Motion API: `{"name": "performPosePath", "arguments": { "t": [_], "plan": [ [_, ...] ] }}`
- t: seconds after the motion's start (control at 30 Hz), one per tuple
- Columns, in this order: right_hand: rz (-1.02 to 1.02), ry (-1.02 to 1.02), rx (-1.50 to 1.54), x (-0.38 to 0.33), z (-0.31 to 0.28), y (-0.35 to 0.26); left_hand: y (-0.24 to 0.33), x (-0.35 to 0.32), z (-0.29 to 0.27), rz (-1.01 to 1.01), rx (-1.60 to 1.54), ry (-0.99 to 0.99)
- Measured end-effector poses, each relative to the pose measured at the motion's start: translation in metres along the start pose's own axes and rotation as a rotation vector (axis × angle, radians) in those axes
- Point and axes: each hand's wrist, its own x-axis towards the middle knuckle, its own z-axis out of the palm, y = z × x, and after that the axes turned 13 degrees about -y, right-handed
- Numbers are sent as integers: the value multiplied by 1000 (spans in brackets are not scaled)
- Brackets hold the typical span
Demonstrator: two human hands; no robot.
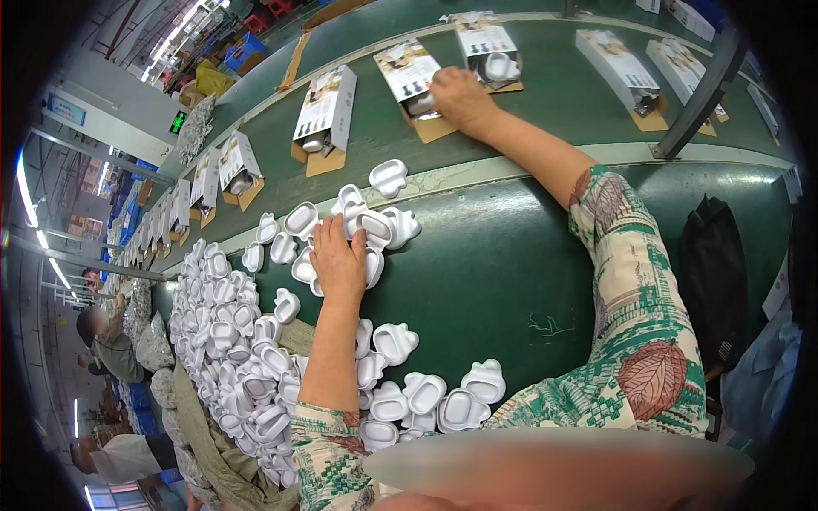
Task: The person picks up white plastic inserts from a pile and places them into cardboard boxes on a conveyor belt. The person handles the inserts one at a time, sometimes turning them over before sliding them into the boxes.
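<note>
My left hand [338, 262] lies with outstretched fingers over a small cluster of white moulded plastic pieces [302, 221], each cloud-shaped with an oval hollow. Further off, on the green conveyor belt [545, 111], my right hand [463, 100] has its fingers curled at the open end of a printed carton [407, 66]. A white plastic piece [421, 104] shows at those fingertips, partly hidden by them and the carton. Just right of this hand stands another open carton [483, 36] with a white piece [501, 66] in its mouth.
A big heap of the same white pieces [247, 341] covers the left of the green table [477, 289], with loose ones near my body. More open cartons [326, 106] line the belt on both sides. A metal post [705, 94] rises at right, near a black bag [711, 272]. Other people [119, 349] are at far left.
</note>
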Motion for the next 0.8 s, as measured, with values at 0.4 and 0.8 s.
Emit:
{"name": "performPosePath", "arguments": {
  "t": [0.4, 0.8],
  "plan": [
    [-316, -339, 356, -25, -17, -71, 2, -2, -1, -27, 15, -17],
    [-280, -134, 285, 14, -10, -77, 0, -4, -2, -24, 43, 6]
  ]
}}
